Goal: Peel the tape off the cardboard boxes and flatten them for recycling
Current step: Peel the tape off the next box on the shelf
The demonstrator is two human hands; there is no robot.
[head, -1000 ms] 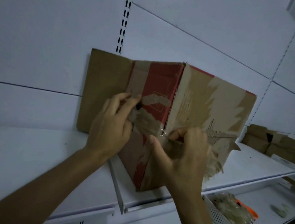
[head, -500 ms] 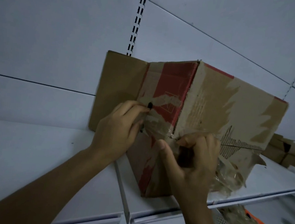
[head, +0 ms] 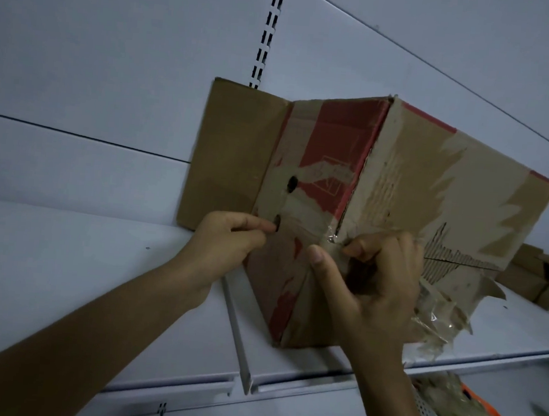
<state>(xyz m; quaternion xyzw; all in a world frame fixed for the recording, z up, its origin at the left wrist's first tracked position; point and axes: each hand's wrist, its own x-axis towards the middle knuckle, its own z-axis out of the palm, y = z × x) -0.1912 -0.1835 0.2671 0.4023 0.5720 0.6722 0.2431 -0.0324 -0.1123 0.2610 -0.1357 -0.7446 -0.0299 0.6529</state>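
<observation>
Head view: the cardboard box [head: 405, 192] stands on the shelf [head: 97, 276], its near corner toward the person. Clear tape [head: 310, 232] runs crosswise round that corner. The right hand [head: 379, 281] is nearer, its grip pinching the tape there. The left hand [head: 228, 240] curls at the tape's left end, hold unclear.
</observation>
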